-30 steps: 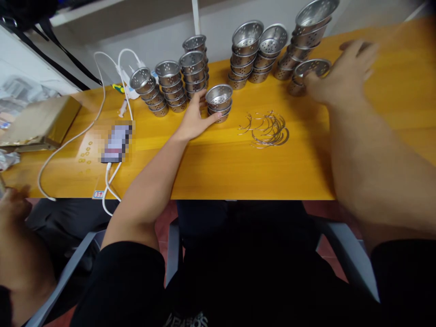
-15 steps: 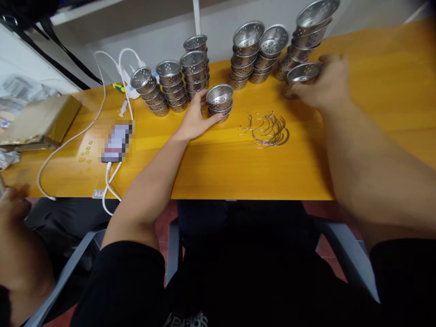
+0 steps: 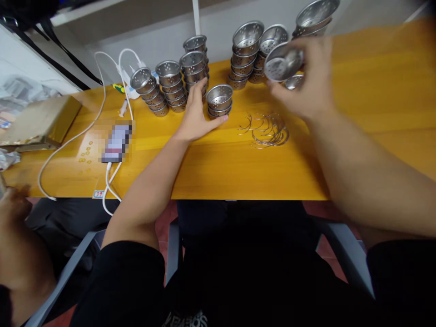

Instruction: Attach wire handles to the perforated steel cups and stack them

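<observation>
The table (image 3: 255, 177) ran wide, its near edge well apart from the tall stacks (image 3: 247, 54) that hemmed the back; the strip between seemed to leave room for moving. The left hand (image 3: 195, 118) was spread beside the short stack (image 3: 220, 102), contact unclear. The right hand (image 3: 306, 86) was clamped on a tilted metal cup (image 3: 281, 66) near the right-hand stacks; it looked light, stiff and slick, best held by its outer wall. Thin curved wires (image 3: 270, 131) lay in front, between the hands.
</observation>
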{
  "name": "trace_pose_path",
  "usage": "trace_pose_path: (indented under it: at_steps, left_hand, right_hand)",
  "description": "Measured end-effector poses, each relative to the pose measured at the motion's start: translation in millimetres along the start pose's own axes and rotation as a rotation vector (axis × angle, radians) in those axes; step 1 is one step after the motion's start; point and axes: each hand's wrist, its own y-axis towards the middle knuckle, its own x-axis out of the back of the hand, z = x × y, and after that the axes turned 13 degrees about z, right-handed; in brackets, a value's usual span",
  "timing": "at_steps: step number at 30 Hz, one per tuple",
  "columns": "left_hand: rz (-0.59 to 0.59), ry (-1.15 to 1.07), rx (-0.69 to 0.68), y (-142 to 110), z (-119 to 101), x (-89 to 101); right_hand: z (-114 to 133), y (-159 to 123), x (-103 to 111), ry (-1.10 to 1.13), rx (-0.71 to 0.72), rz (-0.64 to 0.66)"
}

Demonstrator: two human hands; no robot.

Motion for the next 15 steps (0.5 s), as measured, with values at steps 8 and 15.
trace_pose_path:
  at_steps: [8,15]
  left_hand:
    - [0.09,0.031,-0.054,1.4,-56.6,9.1]
    - [0.106,0.031,-0.073,0.2,-62.6,3.1]
  right_hand:
    - [50.7,-9.1,-49.8,0.245,0.307,0.046]
    - [57.3,-14.0,-52.7,0.314,0.328,0.152]
